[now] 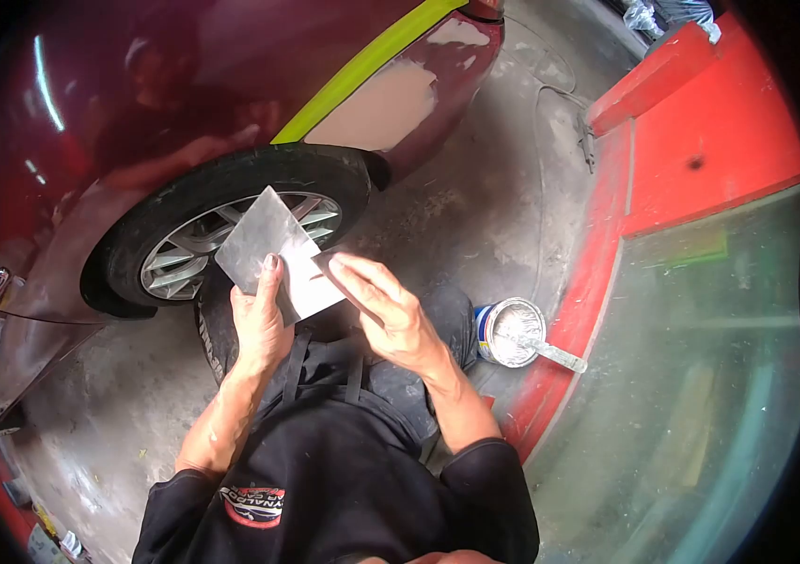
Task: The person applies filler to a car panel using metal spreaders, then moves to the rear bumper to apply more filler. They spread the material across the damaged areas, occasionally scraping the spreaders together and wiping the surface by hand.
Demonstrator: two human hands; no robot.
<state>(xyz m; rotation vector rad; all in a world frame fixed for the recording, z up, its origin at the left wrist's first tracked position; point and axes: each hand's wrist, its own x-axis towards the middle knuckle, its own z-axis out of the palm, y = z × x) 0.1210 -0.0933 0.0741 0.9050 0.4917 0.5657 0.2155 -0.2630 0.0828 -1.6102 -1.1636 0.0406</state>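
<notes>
My left hand (261, 324) grips a flat grey square plate (255, 235) from its near side, thumb on top. Pale filler (313, 287) appears to cover part of the plate's right side, where bright light washes out detail. My right hand (391, 315) is closed on a thin, dark spreader (342, 285), seen nearly edge-on at the plate's right edge. Both hands are above my lap, in front of the car's wheel (179, 261).
Ahead is a maroon car panel (231, 85) with yellow-green tape (362, 75) beside a pale filled patch (376, 108). An opened tin (485, 331) with a flat-bladed tool (562, 356) across it stands at my right, by a red-framed glass panel (701, 348). A hose (539, 179) lies on the floor.
</notes>
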